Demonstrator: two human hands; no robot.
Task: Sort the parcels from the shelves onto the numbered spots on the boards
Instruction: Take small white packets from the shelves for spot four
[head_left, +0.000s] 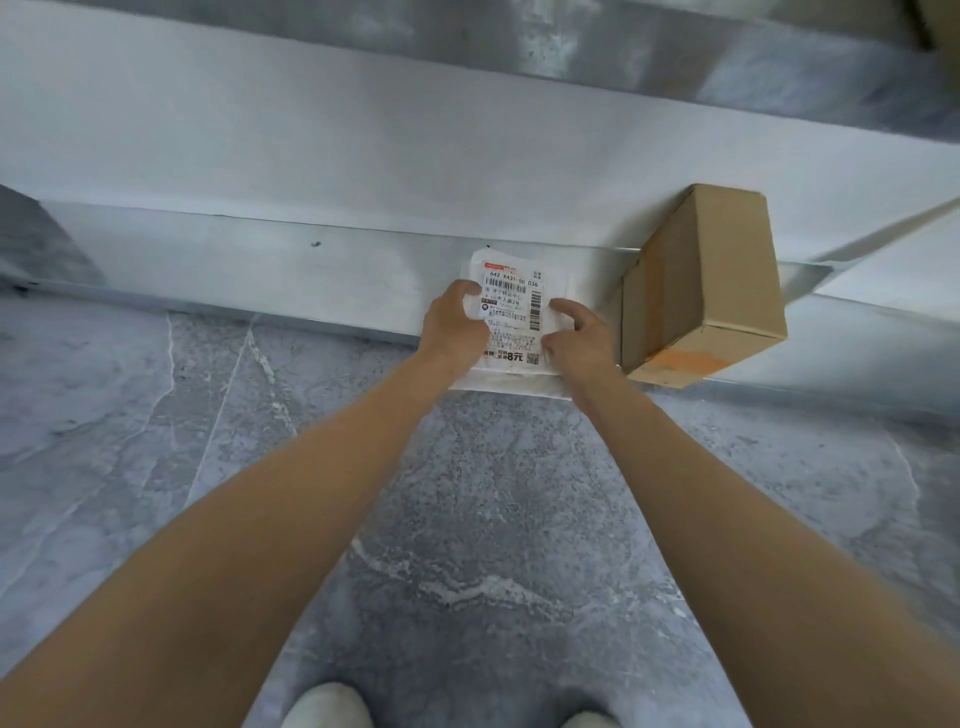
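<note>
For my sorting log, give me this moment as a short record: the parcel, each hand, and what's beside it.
parcel: white parcel, printed label up, at front edge of metal shelf
left hand: grips parcel's left side
right hand: grips parcel's right side
beside: cardboard box on the shelf, right of the parcel

**One head-worn view, looking steeply down**

Single wide-angle camera on the person's head; no second view, so no shared ground. It faces forward and sharply down. Grey marbled stone floor (467, 519) fills the lower half, with white shoe tips (327, 706) at the bottom edge. Bare forearms run from the lower corners to mid-frame. Left hand (454, 325) and right hand (576, 338) meet near centre at arm's reach, gripping a flat white plastic mailer parcel (511, 317) whose label print is partly legible. It sits at the front edge of a low pale metal shelf (234, 260). A brown cardboard box (711, 280) stands just right. Shelf lines slant across the frame.
</note>
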